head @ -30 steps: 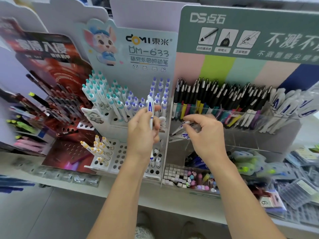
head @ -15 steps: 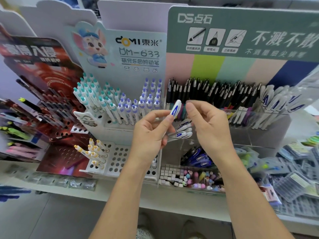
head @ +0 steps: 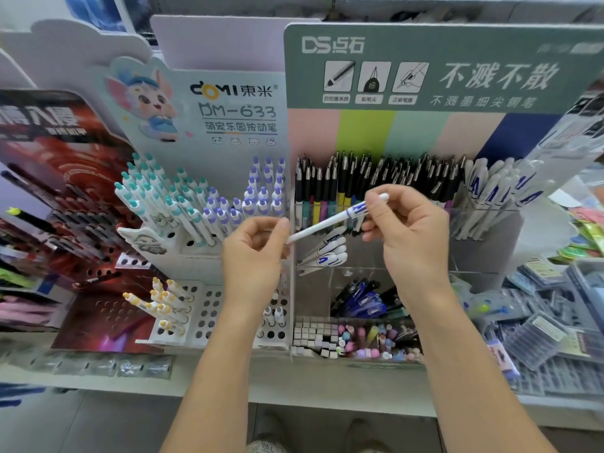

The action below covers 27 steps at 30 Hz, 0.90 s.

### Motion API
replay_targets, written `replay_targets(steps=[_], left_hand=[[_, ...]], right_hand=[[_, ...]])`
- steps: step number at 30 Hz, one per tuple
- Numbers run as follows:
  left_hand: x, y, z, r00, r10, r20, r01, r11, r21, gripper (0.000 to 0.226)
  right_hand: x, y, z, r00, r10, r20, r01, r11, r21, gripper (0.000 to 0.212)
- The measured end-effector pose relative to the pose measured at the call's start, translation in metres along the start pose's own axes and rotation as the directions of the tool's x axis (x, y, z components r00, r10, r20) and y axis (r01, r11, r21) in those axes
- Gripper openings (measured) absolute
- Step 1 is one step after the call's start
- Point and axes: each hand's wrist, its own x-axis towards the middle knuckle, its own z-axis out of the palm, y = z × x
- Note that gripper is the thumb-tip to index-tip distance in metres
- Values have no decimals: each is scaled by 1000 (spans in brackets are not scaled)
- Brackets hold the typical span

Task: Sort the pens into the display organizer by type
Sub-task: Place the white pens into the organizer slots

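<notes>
Before display organizer (head: 366,276) — both hands' fingers (head: 376,204) pinching pen (head: 330,223)

Bright even light, soft shadows; wide-angle bending, edges blurred.

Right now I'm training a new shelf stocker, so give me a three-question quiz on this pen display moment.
1. True or false: the white pen with blue print is held by both hands at once.
2. Which pens fill the white peg rack's lowest tier at the left? A) yellow-capped pens B) red-capped pens C) green markers
3. Fill in: matching white pens with blue print stand in the clear bin to the ____ of the black-topped pens.

Key: 1 true, the left hand pinches the tip end and the right hand the printed end. 2 A. 3 right.
</notes>
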Motion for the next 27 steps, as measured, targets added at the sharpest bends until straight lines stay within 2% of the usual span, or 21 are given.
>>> replay_targets(steps=[2,5,8,10,14,16,18,21,24,27], left_hand=[[3,-1,-1,997,7,-76,-11,999,-42,10],[4,-4,0,993,-6,-119,-3,997,-74,14],[5,-6,-3,988,-14,-152,2,997,-77,18],[5,-6,-7,992,-23,-120,14,997,-82,18],[5,-3,-7,999,-30,-42,26,996,-80,17],[6,-3,-6,999,-30,-35,27,996,-85,16],[6,-2,-7,999,-20,-34,17,996,-83,15],[5,-3,-9,1000,4,-17,-5,996,-86,14],[0,-4,-3,999,33,29,-31,996,-83,16],[-6,-7,13,992,43,123,-33,996,-84,17]], right_hand=[[3,-3,1,996,-94,7,94,991,-91,10],[3,-6,6,988,-147,45,153,975,-163,10],[6,-7,2,983,-183,-32,176,971,-165,13],[10,-3,-2,983,-179,-34,165,956,-242,13],[8,18,14,993,-59,105,99,891,-442,5],[2,32,25,988,-40,150,112,857,-503,14],[-3,43,33,979,-89,185,183,787,-589,15],[-8,53,38,951,-249,182,305,674,-673,9],[-10,53,34,949,-284,135,289,616,-733,10],[-15,53,28,966,-249,76,215,599,-771,21]])
